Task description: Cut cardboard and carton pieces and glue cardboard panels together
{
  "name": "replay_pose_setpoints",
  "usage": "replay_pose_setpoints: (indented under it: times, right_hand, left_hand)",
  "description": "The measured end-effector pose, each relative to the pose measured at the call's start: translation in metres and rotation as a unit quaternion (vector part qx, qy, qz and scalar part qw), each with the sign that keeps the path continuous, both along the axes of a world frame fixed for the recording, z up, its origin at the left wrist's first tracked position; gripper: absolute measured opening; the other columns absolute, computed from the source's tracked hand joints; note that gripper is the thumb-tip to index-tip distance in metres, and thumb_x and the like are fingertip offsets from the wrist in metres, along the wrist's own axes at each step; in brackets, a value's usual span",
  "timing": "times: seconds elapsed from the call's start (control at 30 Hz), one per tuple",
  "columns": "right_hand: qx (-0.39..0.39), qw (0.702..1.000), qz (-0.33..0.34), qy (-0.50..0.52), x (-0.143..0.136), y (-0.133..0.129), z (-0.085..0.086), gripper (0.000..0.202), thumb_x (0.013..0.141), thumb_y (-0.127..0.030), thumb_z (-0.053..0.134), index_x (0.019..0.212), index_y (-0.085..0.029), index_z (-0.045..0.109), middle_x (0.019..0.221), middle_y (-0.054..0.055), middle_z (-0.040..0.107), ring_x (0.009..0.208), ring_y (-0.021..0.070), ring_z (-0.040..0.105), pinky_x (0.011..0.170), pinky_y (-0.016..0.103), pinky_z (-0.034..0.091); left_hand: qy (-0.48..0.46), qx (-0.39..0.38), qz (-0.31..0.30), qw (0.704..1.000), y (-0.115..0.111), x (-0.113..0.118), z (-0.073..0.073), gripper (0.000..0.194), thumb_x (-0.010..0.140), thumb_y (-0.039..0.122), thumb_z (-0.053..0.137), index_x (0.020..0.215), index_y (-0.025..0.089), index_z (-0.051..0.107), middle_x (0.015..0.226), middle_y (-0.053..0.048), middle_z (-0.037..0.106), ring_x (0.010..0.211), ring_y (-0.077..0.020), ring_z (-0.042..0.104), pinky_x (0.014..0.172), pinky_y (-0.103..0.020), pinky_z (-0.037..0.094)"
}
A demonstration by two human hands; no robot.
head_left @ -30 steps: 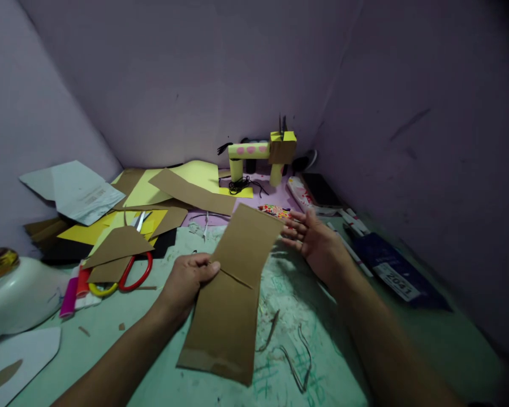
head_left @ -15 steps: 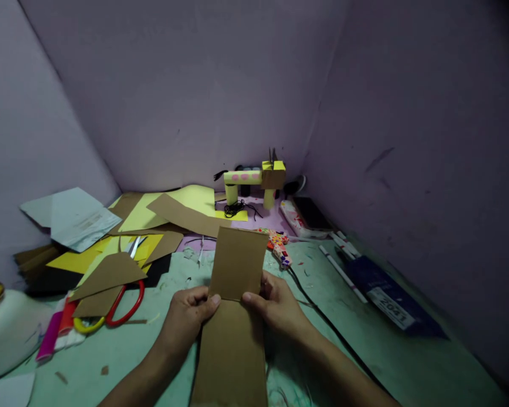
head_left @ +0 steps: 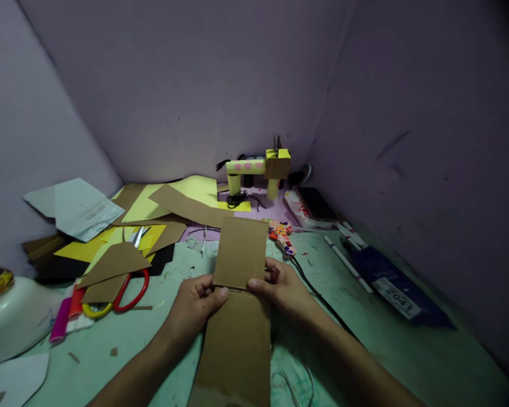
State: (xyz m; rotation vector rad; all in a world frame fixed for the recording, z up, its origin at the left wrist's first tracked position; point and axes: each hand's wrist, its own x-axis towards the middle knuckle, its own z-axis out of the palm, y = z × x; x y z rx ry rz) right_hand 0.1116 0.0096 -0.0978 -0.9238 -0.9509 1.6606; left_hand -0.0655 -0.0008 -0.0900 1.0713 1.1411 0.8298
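Observation:
A long strip of brown cardboard [head_left: 240, 345] runs away from me over the green table, with a crosswise crease between its upper and lower parts. My left hand [head_left: 197, 305] pinches its left edge, the thumb lying at the crease. On the opposite edge my right hand [head_left: 282, 288] grips it, thumb on the front and fingers behind. Just past the strip's far end lies a hot glue gun [head_left: 283, 237] with a flowery pattern, its black cord trailing right. Farther back stands a yellow paper giraffe [head_left: 258, 167] with pink spots and a brown cardboard head.
Scissors [head_left: 131, 291] with red and yellow handles lie left among cardboard and yellow paper [head_left: 186, 195]. A magenta roll [head_left: 61, 321] sits near a white rounded object [head_left: 14, 322]. At right are a phone [head_left: 316, 203], striped sticks [head_left: 348, 264] and a dark blue packet [head_left: 401, 288].
Both hands keep hold of the cardboard strip at its crease. The whole scene has shifted slightly right and up in view, and more of the strip's near part shows.

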Motion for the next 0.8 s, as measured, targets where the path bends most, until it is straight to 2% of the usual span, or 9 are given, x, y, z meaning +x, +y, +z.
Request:
replay_pose_setpoints:
  times: [0.2,0.33,0.47,0.57,0.67,0.8]
  right_hand:
    - [0.023,0.999,0.021,-0.027,0.0061,0.0036,-0.0029,0.036,0.055,-0.043,0.079,0.072,-0.016,0.064,0.066,0.003,0.07,0.06,0.016,0.063,0.062,0.027,0.047]
    - [0.019,0.999,0.015,-0.027,0.0077,0.0054,-0.0077,0.036,0.055,-0.047,0.079,0.068,-0.017,0.064,0.064,0.001,0.068,0.059,0.0143,0.06,0.063,0.026,0.045]
    - [-0.003,0.999,0.028,-0.032,0.0087,0.0052,-0.0087,0.035,0.059,-0.048,0.076,0.065,-0.016,0.062,0.057,0.0,0.063,0.053,0.0129,0.056,0.052,0.023,0.042]
    - [-0.004,0.998,0.054,-0.03,0.0087,0.003,-0.0046,0.034,0.058,-0.042,0.078,0.072,-0.016,0.064,0.062,0.002,0.066,0.058,0.0149,0.061,0.057,0.025,0.045]
    - [0.003,0.996,0.085,-0.026,0.0077,0.001,-0.0011,0.038,0.051,-0.025,0.082,0.083,-0.017,0.064,0.074,0.003,0.071,0.067,0.0167,0.065,0.068,0.029,0.048]
    - [-0.001,0.997,0.075,-0.016,0.0073,0.001,-0.0017,0.034,0.051,-0.017,0.078,0.081,-0.017,0.063,0.074,0.005,0.073,0.066,0.0188,0.068,0.069,0.031,0.05]
  left_hand:
    - [0.058,0.0,0.045,0.997,0.0008,-0.0014,-0.0031,0.032,0.057,0.042,0.074,0.062,0.014,0.059,0.055,0.0,0.061,0.051,-0.0124,0.051,0.05,-0.024,0.037]
    - [0.068,-0.001,0.039,0.997,0.002,-0.0014,-0.0035,0.036,0.057,0.048,0.072,0.061,0.014,0.059,0.055,0.0,0.06,0.05,-0.0121,0.049,0.049,-0.024,0.036]
    - [0.091,0.003,0.051,0.995,0.0017,-0.0014,-0.0037,0.035,0.058,0.047,0.071,0.061,0.015,0.058,0.054,0.0,0.06,0.05,-0.013,0.05,0.049,-0.024,0.036]
    - [0.109,0.012,0.068,0.992,0.001,-0.0017,-0.0041,0.031,0.057,0.043,0.072,0.058,0.016,0.057,0.052,0.001,0.058,0.05,-0.0121,0.047,0.048,-0.023,0.034]
    - [0.112,0.019,0.078,0.99,0.0003,-0.0015,-0.0041,0.031,0.058,0.042,0.071,0.056,0.016,0.055,0.049,0.003,0.054,0.048,-0.0108,0.044,0.047,-0.023,0.032]
    - [0.088,0.017,0.055,0.994,0.0002,-0.0007,-0.002,0.036,0.061,0.049,0.069,0.06,0.016,0.056,0.053,0.001,0.056,0.05,-0.0119,0.048,0.049,-0.024,0.035]
